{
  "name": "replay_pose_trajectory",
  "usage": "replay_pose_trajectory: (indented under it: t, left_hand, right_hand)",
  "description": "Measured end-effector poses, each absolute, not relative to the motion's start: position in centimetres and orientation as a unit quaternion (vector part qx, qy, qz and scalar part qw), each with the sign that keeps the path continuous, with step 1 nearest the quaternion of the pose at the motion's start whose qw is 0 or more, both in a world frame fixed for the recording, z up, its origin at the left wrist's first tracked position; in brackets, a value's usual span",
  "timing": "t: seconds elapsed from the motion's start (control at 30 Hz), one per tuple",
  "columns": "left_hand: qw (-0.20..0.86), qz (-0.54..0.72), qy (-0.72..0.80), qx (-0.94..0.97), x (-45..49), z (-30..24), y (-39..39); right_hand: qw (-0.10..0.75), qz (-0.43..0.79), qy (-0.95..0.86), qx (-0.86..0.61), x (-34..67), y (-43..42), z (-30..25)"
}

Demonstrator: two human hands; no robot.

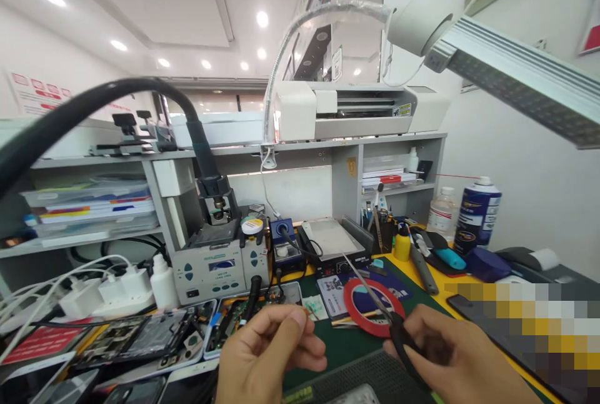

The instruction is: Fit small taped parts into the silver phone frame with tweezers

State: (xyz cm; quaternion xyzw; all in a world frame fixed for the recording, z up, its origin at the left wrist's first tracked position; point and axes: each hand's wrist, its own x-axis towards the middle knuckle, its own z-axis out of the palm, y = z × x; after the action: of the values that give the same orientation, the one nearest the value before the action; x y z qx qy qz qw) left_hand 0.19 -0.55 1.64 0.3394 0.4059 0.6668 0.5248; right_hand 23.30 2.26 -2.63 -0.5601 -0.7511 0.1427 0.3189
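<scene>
My right hand (pixel 454 351) grips a pair of scissors (pixel 370 289) by the black handles, its blades pointing up and to the left. To the left of it, my left hand (pixel 272 351) is closed in a pinch, thumb against forefinger; whatever is between the fingertips is too small to make out. Behind the blades lies a roll of red tape (pixel 349 305) on the bench. Below both hands is a dark perforated mat (pixel 370 369), with a pale object (pixel 359 394) cut off by the bottom edge.
Left of my hands are trays of phone parts (pixel 255 310) and several phones (pixel 42 369). A grey rework station (pixel 210 272) stands behind them. At the right are a blue spray can (pixel 475 216), a clear bottle (pixel 443 213) and a yellow bottle (pixel 402 244). A lamp (pixel 515 72) hangs overhead.
</scene>
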Motion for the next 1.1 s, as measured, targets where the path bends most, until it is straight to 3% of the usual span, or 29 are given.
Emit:
replay_pose_trajectory:
  t: [0.1, 0.2, 0.47, 0.77, 1.1]
  left_hand:
    - [0.531, 0.635, 0.422, 0.370, 0.0, 1.0, -0.3]
    - [0.540, 0.605, 0.443, 0.382, -0.1, 0.8, -0.3]
    - [0.561, 0.555, 0.464, 0.402, -0.3, 0.4, -0.1]
    - [0.554, 0.563, 0.460, 0.405, 0.2, 1.0, -0.4]
    - [0.570, 0.530, 0.455, 0.432, 0.7, 0.5, -0.2]
  right_hand:
    - [0.193, 0.080, -0.761, -0.614, 25.4, 2.5, -2.1]
    - [0.136, 0.043, -0.759, -0.635, 26.9, 2.4, -2.6]
    - [0.093, 0.036, -0.763, -0.639, 27.3, 2.3, -2.9]
    - [0.043, 0.140, -0.756, -0.638, 27.9, 2.8, -0.2]
    - [0.052, 0.033, -0.812, -0.580, 28.0, 1.1, -1.8]
